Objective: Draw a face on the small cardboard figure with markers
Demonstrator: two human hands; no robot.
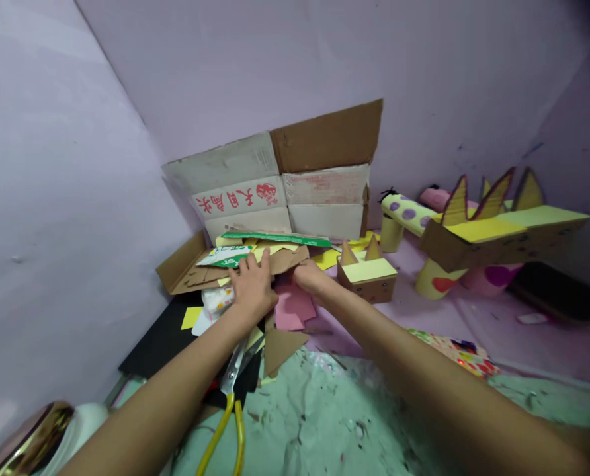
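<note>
Your left grip (252, 291) has its fingers apart on the scrap pile (206, 276). I can't tell if your right grip (311, 277) is closed by the brown cardboard (290, 260), before the big box (325, 142). Press softly so bits don't slide.

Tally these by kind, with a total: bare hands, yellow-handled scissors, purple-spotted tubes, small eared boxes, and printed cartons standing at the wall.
Hands: 2 (left hand, right hand)
Yellow-handled scissors: 1
Purple-spotted tube: 1
Small eared box: 1
Printed carton: 1
Total: 6
</note>
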